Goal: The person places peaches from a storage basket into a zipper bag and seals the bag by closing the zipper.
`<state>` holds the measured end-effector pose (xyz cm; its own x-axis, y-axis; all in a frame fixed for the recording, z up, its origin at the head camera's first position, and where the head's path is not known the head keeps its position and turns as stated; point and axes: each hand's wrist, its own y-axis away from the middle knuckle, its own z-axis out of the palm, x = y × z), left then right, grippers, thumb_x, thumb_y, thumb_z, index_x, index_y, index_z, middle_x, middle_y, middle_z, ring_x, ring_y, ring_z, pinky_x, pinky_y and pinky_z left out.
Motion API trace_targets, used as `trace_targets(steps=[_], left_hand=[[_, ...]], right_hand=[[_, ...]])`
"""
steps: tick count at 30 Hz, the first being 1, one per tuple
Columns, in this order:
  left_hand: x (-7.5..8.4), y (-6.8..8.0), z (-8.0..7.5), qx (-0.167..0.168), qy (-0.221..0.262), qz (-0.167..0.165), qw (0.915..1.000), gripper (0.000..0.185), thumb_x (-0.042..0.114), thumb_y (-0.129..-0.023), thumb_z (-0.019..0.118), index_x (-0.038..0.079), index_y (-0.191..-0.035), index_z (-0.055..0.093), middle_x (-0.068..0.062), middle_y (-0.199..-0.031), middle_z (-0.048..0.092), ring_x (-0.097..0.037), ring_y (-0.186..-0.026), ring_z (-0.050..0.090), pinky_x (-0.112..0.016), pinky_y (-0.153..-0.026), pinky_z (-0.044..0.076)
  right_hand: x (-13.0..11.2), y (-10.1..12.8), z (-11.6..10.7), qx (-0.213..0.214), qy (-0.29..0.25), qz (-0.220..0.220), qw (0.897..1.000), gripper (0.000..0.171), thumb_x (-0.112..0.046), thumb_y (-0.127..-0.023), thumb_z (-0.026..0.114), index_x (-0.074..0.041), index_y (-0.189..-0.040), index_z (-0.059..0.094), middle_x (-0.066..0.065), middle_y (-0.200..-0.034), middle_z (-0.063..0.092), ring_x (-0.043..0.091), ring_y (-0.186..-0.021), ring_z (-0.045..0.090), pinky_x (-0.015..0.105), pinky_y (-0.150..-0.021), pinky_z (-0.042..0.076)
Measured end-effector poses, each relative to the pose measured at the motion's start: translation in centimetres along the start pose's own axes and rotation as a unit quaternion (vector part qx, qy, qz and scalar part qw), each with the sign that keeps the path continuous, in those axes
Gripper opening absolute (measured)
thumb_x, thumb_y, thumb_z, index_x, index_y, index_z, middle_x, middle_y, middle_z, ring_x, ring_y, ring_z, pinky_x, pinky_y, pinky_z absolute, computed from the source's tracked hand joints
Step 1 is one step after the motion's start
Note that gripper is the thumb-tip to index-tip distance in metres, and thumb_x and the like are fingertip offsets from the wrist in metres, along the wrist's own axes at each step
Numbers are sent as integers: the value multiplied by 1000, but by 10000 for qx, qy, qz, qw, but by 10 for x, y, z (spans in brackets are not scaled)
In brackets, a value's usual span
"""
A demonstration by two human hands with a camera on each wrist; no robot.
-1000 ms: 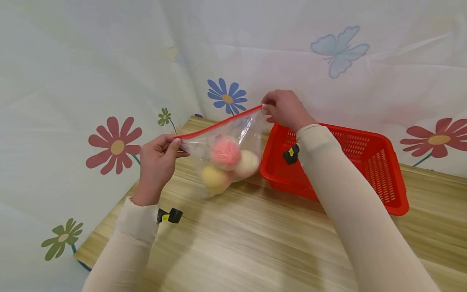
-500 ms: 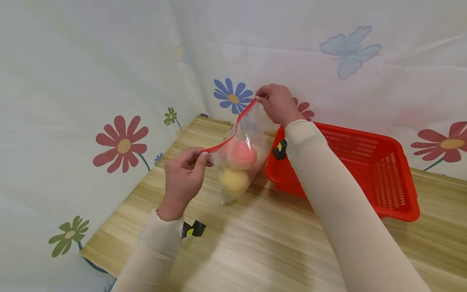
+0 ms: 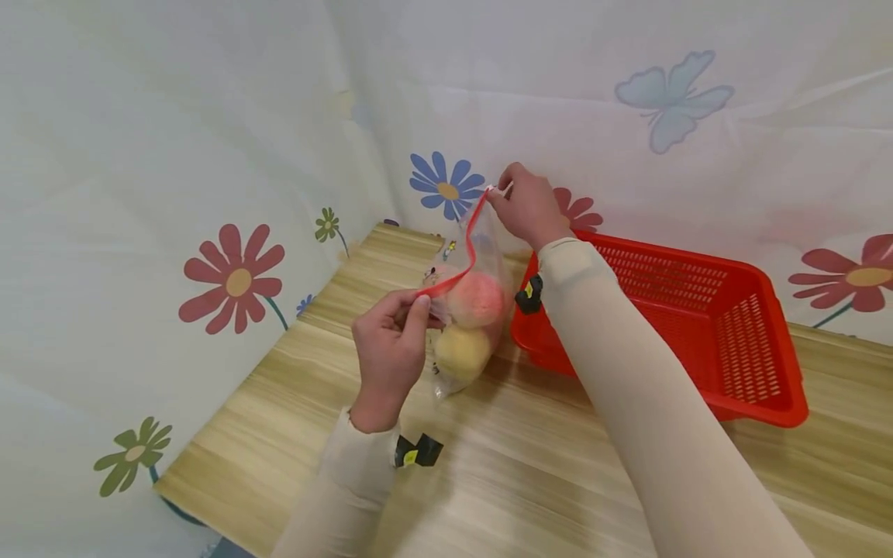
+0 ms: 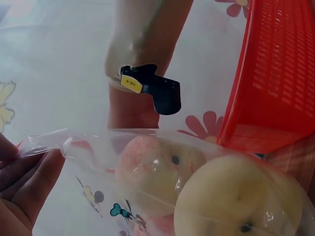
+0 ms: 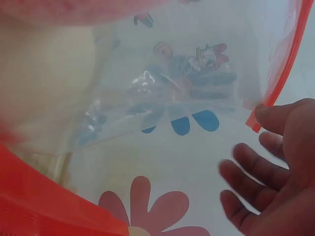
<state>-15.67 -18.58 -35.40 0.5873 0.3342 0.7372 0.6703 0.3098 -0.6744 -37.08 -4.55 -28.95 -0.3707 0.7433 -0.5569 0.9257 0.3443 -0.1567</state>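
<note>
- Your left hand (image 3: 387, 349) sits at the left of the scene, over the wooden table (image 3: 502, 473), with thumb and fingers curled in a pinch on the near end of the red zip strip (image 3: 463, 252)
- From the left wrist view, your fingertips (image 4: 37, 179) press the clear plastic edge of the zip bag (image 3: 467, 310), which stretches away to the right of them
- The bag hangs between your two hands, its bottom resting on the table just beside the basket; the zip strip bends in a slack curve from one hand up to the other
- Inside the bag, a pink fuzzy ball (image 3: 477, 298) lies above a pale yellow ball (image 3: 462, 353), both below and to the right of your left fingertips
- Your right hand (image 3: 528, 205) is higher and further back, pinching the far end of the zip strip at the top corner of the bag; in the right wrist view the thumb tip meets the red strip while the other fingers (image 5: 256, 172) are loosely spread beneath it
- The red plastic basket (image 3: 705, 325) stands on the table to the right, touching or nearly touching the bag, under your right forearm
- A flower-printed cloth (image 3: 230, 275) hangs behind the table
</note>
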Motion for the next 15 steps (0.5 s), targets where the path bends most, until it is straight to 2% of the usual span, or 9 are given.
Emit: trace_targets(steps=[3, 8, 12, 15], left_hand=[[1, 0, 2, 73, 91, -138, 9998, 16, 5, -93, 61, -9, -91, 69, -22, -76, 71, -18, -63, 71, -30, -58, 59], [1, 1, 6, 84, 127, -243, 9996, 14, 2, -92, 60, -8, -91, 70, -21, -76, 71, -13, -63, 70, -31, -59, 59], [0, 2, 10, -32, 104, -206, 9997, 14, 4, -92, 61, -6, -89, 70, -18, -73, 71, -19, -59, 68, -31, -58, 58], [-1, 1, 10, -284, 69, -85, 9995, 13, 3, -91, 62, -6, -89, 71, -17, -73, 70, -27, -58, 66, -28, -58, 57]], right_hand=[[-1, 7, 0, -325, -53, 320, 9989, 37, -47, -99, 45, -12, -104, 57, 8, -89, 58, 23, -82, 54, 31, -70, 50], [-12, 19, 1, -982, -358, 414, 9937, 56, -59, -96, 41, -9, -90, 64, 7, -78, 56, 21, -75, 53, 27, -63, 45], [-19, 22, 2, -1230, -260, 238, 9918, 47, -50, -96, 46, -8, -79, 60, 5, -69, 54, 19, -64, 51, 25, -57, 44], [-23, 21, 2, -1186, -160, 131, 9927, 37, -37, -98, 46, -9, -75, 53, 5, -65, 49, 18, -58, 45, 25, -54, 41]])
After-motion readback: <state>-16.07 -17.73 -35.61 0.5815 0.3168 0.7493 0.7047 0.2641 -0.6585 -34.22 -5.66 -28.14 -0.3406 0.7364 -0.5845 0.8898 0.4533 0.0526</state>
